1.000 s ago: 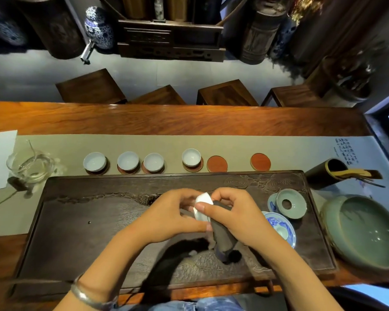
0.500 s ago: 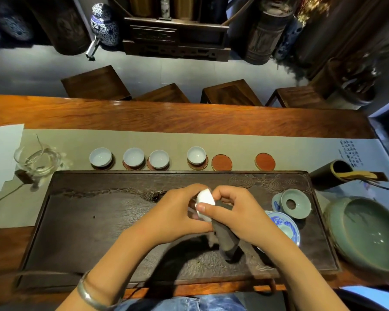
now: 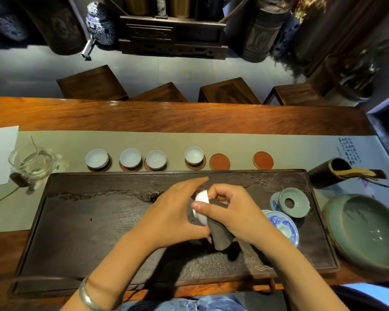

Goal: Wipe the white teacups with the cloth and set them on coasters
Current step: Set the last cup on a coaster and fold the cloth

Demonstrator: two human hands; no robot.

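Looking down from head height, both hands meet over the middle of a dark carved tea tray (image 3: 81, 221) on a long wooden desk (image 3: 166, 117). Much of the white teacup (image 3: 201, 206) is hidden between the hands; only its rim and one side show, tipped on edge. The left hand (image 3: 173, 212) cups it from the left with fingers curled around it, though the fingertips behind the cup cannot be seen. The right hand (image 3: 231, 214) pinches a dark cloth (image 3: 220, 234) against the cup, thumb pressed on the rim and the other fingers curled over; the cloth hangs down below the hands. A silver bangle (image 3: 88, 295) circles the left wrist, and both forearms are cut off at the bottom edge.

Beyond the tray, four white cups (image 3: 130, 157) sit on coasters in a row, and two red coasters (image 3: 219, 161) lie bare to their right. A green bowl (image 3: 368, 227) is partly cut off at the right edge.
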